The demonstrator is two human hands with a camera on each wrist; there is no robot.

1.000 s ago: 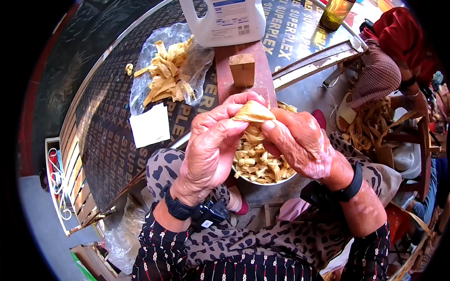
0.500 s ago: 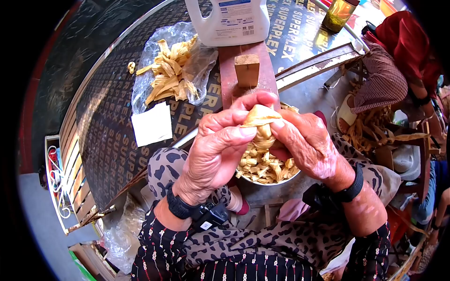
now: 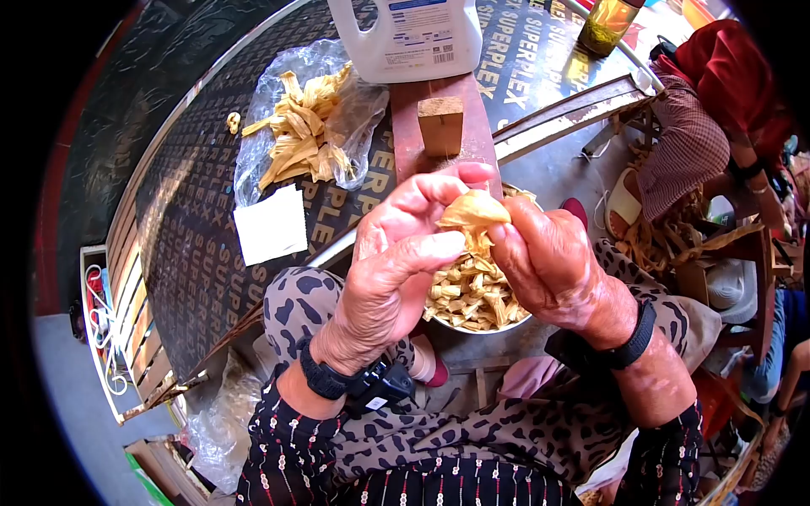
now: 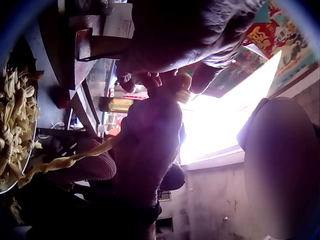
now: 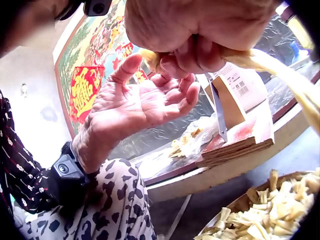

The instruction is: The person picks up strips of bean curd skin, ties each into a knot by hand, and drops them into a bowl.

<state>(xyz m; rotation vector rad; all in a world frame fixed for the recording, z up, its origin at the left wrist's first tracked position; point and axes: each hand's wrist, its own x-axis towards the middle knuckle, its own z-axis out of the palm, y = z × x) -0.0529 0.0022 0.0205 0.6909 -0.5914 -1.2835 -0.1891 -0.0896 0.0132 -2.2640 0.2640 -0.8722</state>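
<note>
My right hand grips a pale yellow strip that looks like dried corn husk, its folded top standing above the thumb and fingertips. A long twisted tail of the husk hangs from under that hand in the left wrist view. Beside the folded top, my left hand has its thumb and fingers spread apart around it. The right wrist view shows the left palm turned up, thumb tip right at the husk's end. Below both hands, a round basin holds many short husk pieces.
A red wooden bench carries a wood block and a thin metal blade. On the dark table lie husks in a plastic bag and a white cloth. A white jug stands behind. Another person sits right.
The left thumb and fingers have spread away from the husk's folded top. The right hand has kept its hold, and the folded top has shifted slightly to the right.
</note>
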